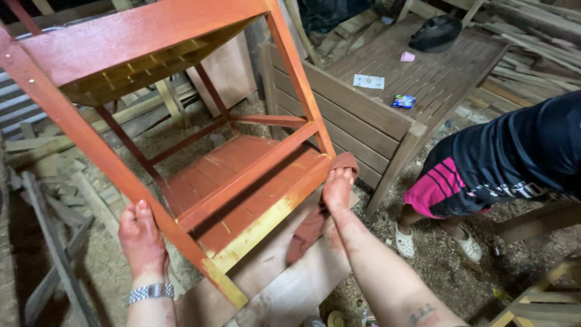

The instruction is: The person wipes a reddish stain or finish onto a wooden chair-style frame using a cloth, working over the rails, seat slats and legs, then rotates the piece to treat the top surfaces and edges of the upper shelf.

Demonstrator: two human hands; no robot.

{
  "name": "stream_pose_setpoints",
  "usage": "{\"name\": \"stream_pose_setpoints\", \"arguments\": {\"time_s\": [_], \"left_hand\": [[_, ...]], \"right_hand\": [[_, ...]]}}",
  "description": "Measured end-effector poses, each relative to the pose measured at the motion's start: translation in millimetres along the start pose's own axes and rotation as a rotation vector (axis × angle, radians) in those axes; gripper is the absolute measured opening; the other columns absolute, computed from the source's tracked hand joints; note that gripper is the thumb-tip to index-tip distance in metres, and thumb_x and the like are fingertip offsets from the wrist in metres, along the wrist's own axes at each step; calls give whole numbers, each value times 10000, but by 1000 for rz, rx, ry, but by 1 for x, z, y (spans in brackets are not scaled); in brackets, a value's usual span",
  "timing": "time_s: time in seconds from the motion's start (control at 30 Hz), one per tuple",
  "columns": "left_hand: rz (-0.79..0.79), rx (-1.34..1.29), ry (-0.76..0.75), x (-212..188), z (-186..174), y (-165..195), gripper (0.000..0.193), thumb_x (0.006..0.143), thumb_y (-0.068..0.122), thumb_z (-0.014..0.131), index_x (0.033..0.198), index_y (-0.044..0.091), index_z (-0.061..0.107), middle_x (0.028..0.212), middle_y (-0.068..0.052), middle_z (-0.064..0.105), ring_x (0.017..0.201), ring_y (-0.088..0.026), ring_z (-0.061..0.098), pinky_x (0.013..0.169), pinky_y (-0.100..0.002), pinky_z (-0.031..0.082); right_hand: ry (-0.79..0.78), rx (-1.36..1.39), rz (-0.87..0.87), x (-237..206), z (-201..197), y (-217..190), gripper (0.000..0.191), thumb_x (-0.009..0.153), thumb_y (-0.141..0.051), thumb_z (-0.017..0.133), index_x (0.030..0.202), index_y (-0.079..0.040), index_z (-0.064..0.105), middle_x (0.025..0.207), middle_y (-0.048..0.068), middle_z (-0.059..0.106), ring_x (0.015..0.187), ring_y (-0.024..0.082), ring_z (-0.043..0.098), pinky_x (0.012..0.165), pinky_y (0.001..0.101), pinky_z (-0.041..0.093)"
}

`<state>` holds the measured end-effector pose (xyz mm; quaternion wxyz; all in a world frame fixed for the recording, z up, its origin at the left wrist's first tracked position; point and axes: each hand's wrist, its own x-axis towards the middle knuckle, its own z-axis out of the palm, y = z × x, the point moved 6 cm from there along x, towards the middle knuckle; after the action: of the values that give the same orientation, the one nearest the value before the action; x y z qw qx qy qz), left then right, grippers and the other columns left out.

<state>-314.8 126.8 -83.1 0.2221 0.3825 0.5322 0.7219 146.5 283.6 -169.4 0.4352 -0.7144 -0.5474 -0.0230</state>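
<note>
A wooden shelf stand (pixel 181 91) lies tilted on its side, most of it coated red-orange, with bare yellow wood left along one lower edge (pixel 260 227). My left hand (pixel 142 242), stained red and with a metal watch on the wrist, grips one leg of the stand near its foot. My right hand (pixel 338 188) presses a red-stained rag (pixel 315 212) against the corner of the lower shelf rail. The rag hangs down below my hand.
A person in dark shorts with pink panels (pixel 484 172) and white clogs stands at the right. A slatted wooden bed frame (pixel 387 79) stands behind the stand, with a dark bag, a pink cup and small packets on it. Planks and scrap wood (pixel 54 242) lie on the sawdust floor.
</note>
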Motion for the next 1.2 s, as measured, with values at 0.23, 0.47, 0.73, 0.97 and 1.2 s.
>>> {"name": "stream_pose_setpoints", "arguments": {"time_s": [0.23, 0.47, 0.73, 0.97, 1.2], "left_hand": [[-76, -86, 1, 1, -8, -2, 209, 1112, 288, 546, 1058, 94, 603, 914, 32, 636, 798, -57, 565, 714, -236, 490], [-6, 77, -6, 12, -2, 5, 262, 1160, 288, 542, 1021, 73, 595, 919, 44, 593, 838, -36, 503, 738, -232, 452], [-18, 0, -19, 18, -4, 0, 237, 1152, 275, 551, 1019, 83, 594, 932, 43, 626, 825, -42, 530, 737, -226, 466], [-10, -61, -19, 14, 2, -7, 229, 1151, 260, 569, 1021, 73, 587, 940, 33, 643, 828, -44, 541, 755, -225, 480], [-9, 11, -40, 2, 12, -2, 240, 1130, 269, 551, 1057, 49, 611, 984, 7, 670, 872, -57, 580, 796, -239, 507]], "right_hand": [[-121, 315, 16, -124, -1, -54, 233, 1009, -175, 531, 1109, 35, 537, 1113, 284, 564, 1030, 414, 597, 960, 474, 486], [-121, 355, 30, -72, -12, -56, 436, 947, -197, 580, 1269, 92, 524, 1288, 285, 535, 1160, 479, 573, 986, 497, 466], [-210, 27, -184, 21, -6, -35, 271, 934, -281, 630, 1124, -105, 713, 1232, 224, 640, 1050, 405, 673, 888, 479, 549], [-973, -427, -243, 54, -3, -57, 237, 912, -254, 645, 1099, -117, 691, 1101, 147, 738, 996, 349, 724, 842, 457, 575], [-1144, -593, -254, 60, 1, -74, 277, 840, -225, 727, 1103, -137, 721, 1054, 113, 766, 946, 312, 745, 777, 434, 600]]}}
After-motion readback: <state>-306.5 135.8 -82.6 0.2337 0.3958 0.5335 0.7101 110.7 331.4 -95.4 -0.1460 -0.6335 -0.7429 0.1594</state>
